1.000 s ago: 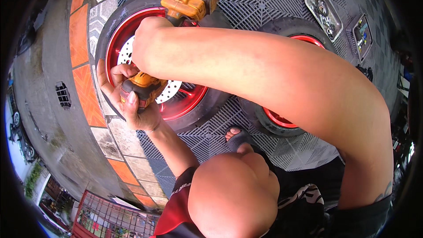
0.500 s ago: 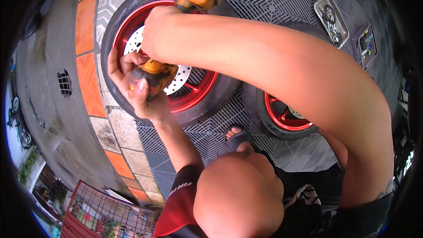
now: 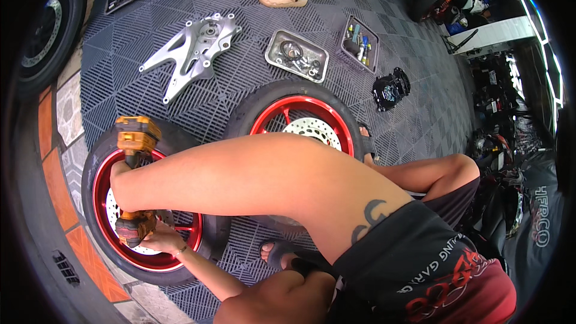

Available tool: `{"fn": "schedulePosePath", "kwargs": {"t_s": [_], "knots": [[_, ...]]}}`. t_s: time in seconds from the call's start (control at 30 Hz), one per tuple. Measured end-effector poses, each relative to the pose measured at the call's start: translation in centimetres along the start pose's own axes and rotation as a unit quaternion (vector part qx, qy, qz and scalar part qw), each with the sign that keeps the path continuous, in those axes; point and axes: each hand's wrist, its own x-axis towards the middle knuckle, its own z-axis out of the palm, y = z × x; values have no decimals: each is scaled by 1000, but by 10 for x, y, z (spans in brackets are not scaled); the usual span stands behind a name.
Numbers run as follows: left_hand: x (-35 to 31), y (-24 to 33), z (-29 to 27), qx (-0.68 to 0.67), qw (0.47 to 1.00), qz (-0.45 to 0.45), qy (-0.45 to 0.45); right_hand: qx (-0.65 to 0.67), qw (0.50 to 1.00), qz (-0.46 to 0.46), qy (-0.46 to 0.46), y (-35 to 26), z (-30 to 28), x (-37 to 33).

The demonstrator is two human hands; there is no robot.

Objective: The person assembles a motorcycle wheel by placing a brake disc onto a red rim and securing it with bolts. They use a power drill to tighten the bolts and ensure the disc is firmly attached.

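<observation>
We see the right hand (image 3: 122, 171) gripping a yellow cordless driver (image 3: 135, 175) over the near red wheel (image 3: 103, 204) lying flat on grey floor tiles (image 3: 240, 72). The left hand (image 3: 161, 241) seemingly cups its nose. 1 more red wheel (image 3: 297, 117) lies beside.

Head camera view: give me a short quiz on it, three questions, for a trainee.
1. True or false: the cordless drill is set against the red-rimmed wheel that lies nearest the orange kerb tiles.
2. Which hand grips the drill's handle? A: the left hand. B: the right hand.
3. How many red-rimmed wheels lie on the grey floor tiles?

Key: 1 true. 2 B; the left hand sits lower, at the drill's nose. 3 two; the second wheel lies beside the first.
</observation>
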Motion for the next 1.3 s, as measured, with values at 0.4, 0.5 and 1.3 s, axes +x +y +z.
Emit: {"fn": "schedulePosePath", "kwargs": {"t_s": [0.4, 0.5, 1.3], "knots": [[47, 11, -49, 55, 993, 58, -83, 146, 988, -17, 53, -11, -48, -54], [67, 96, 10, 110, 961, 13, -252, 241, 963, -51, 108, 24, -32, -45], [172, 95, -9, 9, 971, -92, -220, 93, 989, 58, 96, -19, -80, 28]]}}
